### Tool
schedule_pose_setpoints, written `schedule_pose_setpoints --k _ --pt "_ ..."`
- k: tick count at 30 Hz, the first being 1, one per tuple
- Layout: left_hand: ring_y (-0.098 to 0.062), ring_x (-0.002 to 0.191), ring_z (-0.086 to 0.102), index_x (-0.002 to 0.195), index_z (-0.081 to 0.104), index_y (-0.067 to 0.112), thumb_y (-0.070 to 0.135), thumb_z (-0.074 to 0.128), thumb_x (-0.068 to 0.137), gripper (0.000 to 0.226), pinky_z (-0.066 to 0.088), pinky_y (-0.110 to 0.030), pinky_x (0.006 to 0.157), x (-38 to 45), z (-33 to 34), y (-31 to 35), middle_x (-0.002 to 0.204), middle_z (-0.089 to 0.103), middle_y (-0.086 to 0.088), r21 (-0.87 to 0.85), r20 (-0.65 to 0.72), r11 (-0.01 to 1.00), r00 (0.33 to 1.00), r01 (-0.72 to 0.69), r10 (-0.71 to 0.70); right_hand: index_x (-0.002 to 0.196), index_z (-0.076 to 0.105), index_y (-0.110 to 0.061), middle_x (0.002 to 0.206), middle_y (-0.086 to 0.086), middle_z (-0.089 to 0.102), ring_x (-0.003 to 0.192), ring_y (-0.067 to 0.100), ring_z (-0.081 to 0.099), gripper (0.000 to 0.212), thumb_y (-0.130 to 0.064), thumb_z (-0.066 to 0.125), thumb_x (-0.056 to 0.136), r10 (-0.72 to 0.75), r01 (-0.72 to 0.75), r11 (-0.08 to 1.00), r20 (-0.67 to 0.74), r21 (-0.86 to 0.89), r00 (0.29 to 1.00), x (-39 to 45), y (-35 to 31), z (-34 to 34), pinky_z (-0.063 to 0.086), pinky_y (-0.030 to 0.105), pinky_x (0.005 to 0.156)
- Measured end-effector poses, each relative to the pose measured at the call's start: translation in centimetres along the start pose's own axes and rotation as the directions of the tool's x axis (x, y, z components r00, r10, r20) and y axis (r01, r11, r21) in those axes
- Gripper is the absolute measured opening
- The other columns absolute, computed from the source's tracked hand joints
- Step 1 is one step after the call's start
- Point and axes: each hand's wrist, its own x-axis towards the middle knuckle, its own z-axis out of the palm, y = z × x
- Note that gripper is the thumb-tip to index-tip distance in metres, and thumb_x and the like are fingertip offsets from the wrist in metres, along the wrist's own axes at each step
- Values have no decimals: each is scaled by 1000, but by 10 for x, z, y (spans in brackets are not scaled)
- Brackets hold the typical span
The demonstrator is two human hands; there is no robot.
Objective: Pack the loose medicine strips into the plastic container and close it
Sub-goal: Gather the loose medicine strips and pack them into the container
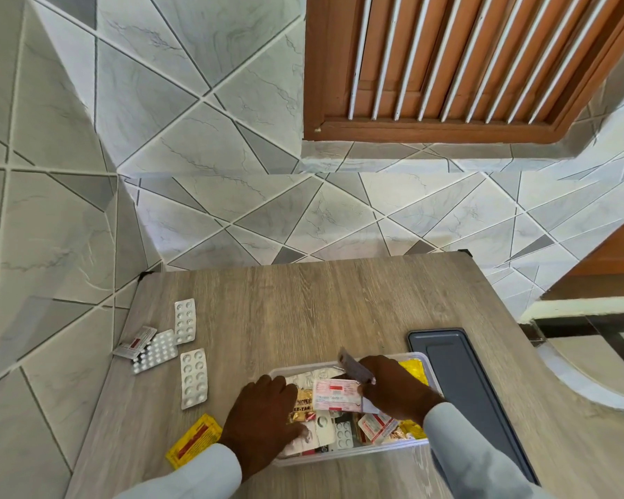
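Right hand (393, 387) pinches a strip (355, 367); left hand (263, 415) lies flat in the container (350, 455); grey lid (472, 394) beside.

1. The clear plastic container (350, 453) sits open on the wooden table, already crowded with pink, gold, yellow and silver medicine strips.
2. Its grey lid (465, 383) lies flat just right of the container.
3. Left of the container lie loose strips: a yellow sachet (194, 441) nearest, a silver blister strip (194, 378) beyond it, then three more strips (159, 345) farther left.
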Motion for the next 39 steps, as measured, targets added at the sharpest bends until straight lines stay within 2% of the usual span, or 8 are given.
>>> schedule_pose_setpoints --k 5,8,16,21,27,31,36,39 --pt "-12 110 44 124 42 31 50 55 82 47 38 -28 94 1 -2 -10 120 47 11 -283 -82 953 988 105 -134 99 61 -17 106 10 64 95 28 63 16 -18 50 89 -53 55 995 21 -79 998 18 -32 22 50 31 74" --pt "-12 99 55 114 54 39 48 51 77 38 48 -31 84 5 6 -13 113 54 14 -162 -104 986 993 43 -60 112 59 -17 115 11 60 108 30 57 25 -17 48 89 -131 111 956 -57 -270 990 20 -33 29 47 36 89" --pt "-21 77 55 82 64 28 49 47 72 28 49 -39 66 20 24 -11 84 61 6 117 -208 989 976 89 -63 112 57 -20 111 6 58 103 30 52 26 -27 47 89 -348 232 823 -137 -518 927 9 -33 41 47 46 85" --pt "-20 77 53 79 57 29 58 52 68 32 46 -37 66 25 23 -18 80 56 7 54 -230 992 968 113 -98 80 64 -30 81 -5 65 73 20 63 25 -35 72 56 -395 209 687 -117 -696 911 7 -32 65 53 37 59" --pt "-24 79 57 78 57 25 49 47 74 27 49 -39 65 -3 13 -76 81 59 2 -238 -349 941 883 241 -315 115 57 -22 115 2 59 106 25 53 29 -34 50 90 -464 329 800 -170 -503 869 23 -77 55 44 40 91" --pt "-31 102 55 96 57 21 30 63 78 21 47 -41 84 -41 22 -153 104 58 -7 -500 -142 674 716 544 -684 125 53 -20 123 4 56 112 24 52 38 -35 54 90 -428 401 898 -148 -182 891 50 -123 74 42 36 97" --pt "-29 116 48 117 52 22 30 66 80 40 43 -40 96 -56 12 -206 123 52 -7 -469 -61 557 604 685 -794 127 49 -17 121 6 58 112 22 55 56 -44 67 81 -195 196 978 -16 66 981 87 -176 122 43 30 97" --pt "-26 121 47 128 49 25 38 65 76 56 41 -40 102 -42 10 -228 134 50 -5 -460 -43 574 629 678 -776 133 40 -15 131 11 50 122 28 49 73 -50 70 77 -43 38 996 68 76 997 105 -197 149 42 36 100"
